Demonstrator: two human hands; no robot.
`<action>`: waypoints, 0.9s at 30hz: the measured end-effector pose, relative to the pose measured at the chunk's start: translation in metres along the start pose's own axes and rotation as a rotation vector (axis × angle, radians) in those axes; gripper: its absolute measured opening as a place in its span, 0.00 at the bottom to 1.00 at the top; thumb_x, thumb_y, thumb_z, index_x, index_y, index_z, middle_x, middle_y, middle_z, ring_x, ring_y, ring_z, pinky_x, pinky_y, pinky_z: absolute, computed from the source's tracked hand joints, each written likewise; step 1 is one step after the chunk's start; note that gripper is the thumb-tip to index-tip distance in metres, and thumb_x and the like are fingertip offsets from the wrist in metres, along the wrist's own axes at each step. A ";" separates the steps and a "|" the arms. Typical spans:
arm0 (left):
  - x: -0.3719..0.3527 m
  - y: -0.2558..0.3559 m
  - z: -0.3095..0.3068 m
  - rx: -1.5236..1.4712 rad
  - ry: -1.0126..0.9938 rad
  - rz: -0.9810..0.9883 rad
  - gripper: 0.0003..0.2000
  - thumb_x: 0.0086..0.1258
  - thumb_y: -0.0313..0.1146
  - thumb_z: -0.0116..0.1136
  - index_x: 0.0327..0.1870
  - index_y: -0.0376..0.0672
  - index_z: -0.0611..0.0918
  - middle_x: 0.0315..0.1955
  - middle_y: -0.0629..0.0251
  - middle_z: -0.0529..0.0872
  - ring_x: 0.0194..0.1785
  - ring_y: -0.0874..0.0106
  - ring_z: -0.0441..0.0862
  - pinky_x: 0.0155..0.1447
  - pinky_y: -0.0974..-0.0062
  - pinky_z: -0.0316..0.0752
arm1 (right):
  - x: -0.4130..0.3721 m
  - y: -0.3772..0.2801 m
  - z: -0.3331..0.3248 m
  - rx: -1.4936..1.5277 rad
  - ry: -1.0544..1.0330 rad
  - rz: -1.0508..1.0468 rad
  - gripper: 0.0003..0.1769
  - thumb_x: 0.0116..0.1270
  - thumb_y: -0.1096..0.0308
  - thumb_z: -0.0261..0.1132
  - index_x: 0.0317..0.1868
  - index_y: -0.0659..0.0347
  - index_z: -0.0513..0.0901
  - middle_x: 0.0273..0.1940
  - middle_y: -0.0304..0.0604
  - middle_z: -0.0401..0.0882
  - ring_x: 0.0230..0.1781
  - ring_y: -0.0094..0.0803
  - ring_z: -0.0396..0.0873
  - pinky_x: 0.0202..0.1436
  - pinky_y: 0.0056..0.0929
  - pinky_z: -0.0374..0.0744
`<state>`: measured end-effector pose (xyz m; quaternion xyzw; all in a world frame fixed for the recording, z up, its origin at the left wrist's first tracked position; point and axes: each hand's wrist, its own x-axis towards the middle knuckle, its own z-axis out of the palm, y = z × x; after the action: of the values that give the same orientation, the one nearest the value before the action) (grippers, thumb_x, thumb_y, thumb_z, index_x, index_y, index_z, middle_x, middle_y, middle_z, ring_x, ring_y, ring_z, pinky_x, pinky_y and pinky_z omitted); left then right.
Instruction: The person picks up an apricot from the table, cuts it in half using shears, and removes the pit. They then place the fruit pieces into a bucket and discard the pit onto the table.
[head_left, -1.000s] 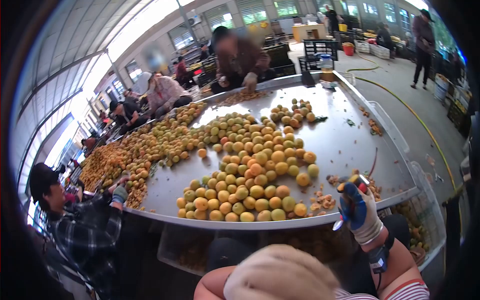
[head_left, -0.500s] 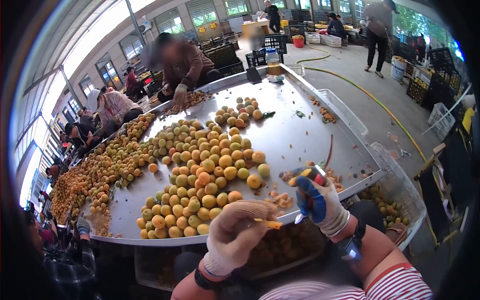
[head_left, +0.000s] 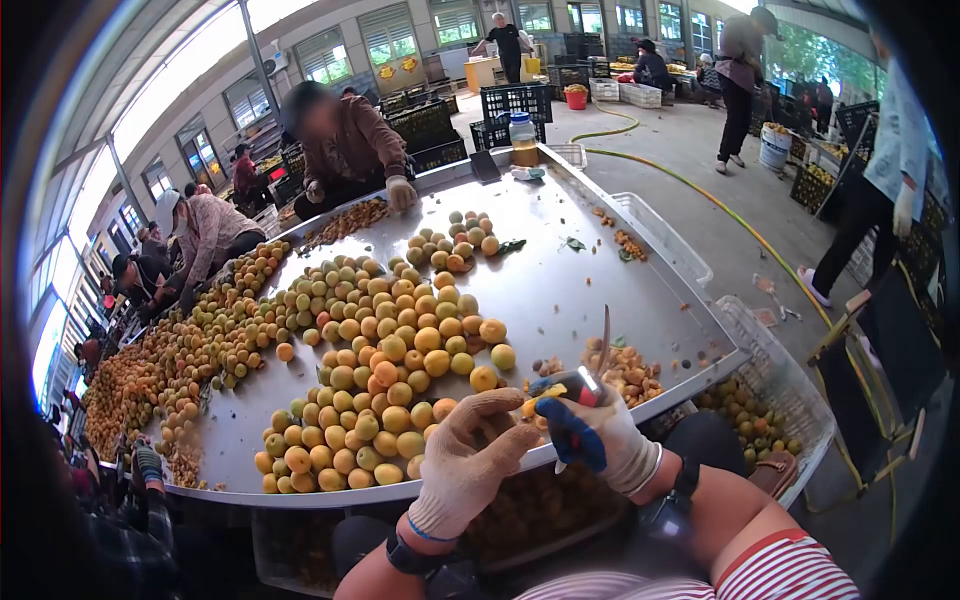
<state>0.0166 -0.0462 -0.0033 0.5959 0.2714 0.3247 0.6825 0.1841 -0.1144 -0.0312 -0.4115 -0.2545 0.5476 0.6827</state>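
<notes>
My left hand (head_left: 478, 462), in a tan and white knit glove, is raised at the table's near edge. Its thumb and index finger curve apart, and I make out nothing between them. Close beside its fingertips is my right hand (head_left: 600, 440), in a white glove with blue-coated fingers. It is closed around a small hand tool (head_left: 588, 388) with red, black and yellow parts; its exact kind is hidden by the fingers. A pile of yellow-green apricots (head_left: 400, 370) lies beyond my left hand. Pitted brown-orange pieces (head_left: 630, 375) lie past my right hand.
The metal table (head_left: 590, 290) has a raised rim. A bin of fruit (head_left: 770, 420) stands at its right corner. Co-workers sit along the far left side; a person in brown (head_left: 350, 150) rests a gloved hand on the table. A jar (head_left: 523, 140) stands at the back. A hose (head_left: 720, 185) crosses the floor.
The yellow piece that was between my left fingers no longer shows there. My right hand has moved left and down, close to my left. A person in light blue has appeared at right.
</notes>
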 end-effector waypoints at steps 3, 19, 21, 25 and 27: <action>-0.002 0.001 0.005 0.060 0.064 0.012 0.16 0.68 0.27 0.68 0.55 0.32 0.82 0.31 0.69 0.86 0.29 0.85 0.78 0.33 0.88 0.73 | -0.002 0.003 -0.001 -0.030 -0.010 -0.014 0.11 0.68 0.68 0.73 0.47 0.63 0.86 0.25 0.33 0.82 0.17 0.18 0.75 0.17 0.18 0.70; -0.017 0.008 0.012 0.084 0.058 0.061 0.13 0.70 0.26 0.63 0.53 0.33 0.82 0.32 0.68 0.85 0.28 0.84 0.78 0.32 0.87 0.72 | -0.030 -0.011 0.000 -0.053 0.042 -0.026 0.10 0.69 0.72 0.70 0.49 0.65 0.85 0.27 0.36 0.84 0.18 0.18 0.76 0.19 0.19 0.74; -0.020 0.010 0.012 -0.033 0.081 0.075 0.13 0.71 0.27 0.61 0.54 0.33 0.82 0.30 0.69 0.85 0.26 0.83 0.77 0.31 0.86 0.71 | -0.044 -0.023 0.000 -0.105 0.020 -0.113 0.12 0.69 0.72 0.70 0.51 0.65 0.84 0.31 0.39 0.86 0.24 0.20 0.80 0.25 0.19 0.78; -0.016 0.006 0.005 -0.127 0.088 0.118 0.13 0.74 0.30 0.57 0.54 0.33 0.81 0.27 0.69 0.83 0.22 0.82 0.74 0.30 0.84 0.70 | -0.073 -0.028 -0.006 -0.202 -0.147 -0.625 0.16 0.65 0.79 0.70 0.53 0.65 0.84 0.44 0.45 0.87 0.40 0.30 0.85 0.43 0.24 0.83; -0.015 0.002 0.006 -0.161 0.059 0.101 0.13 0.75 0.31 0.56 0.54 0.33 0.82 0.26 0.69 0.83 0.22 0.83 0.74 0.29 0.84 0.69 | -0.089 -0.046 -0.007 -0.253 -0.288 -0.673 0.17 0.56 0.79 0.74 0.48 0.62 0.86 0.43 0.48 0.86 0.43 0.38 0.86 0.51 0.38 0.83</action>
<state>0.0115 -0.0614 -0.0008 0.5422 0.2339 0.3971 0.7026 0.1904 -0.2042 0.0125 -0.3047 -0.5342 0.3095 0.7252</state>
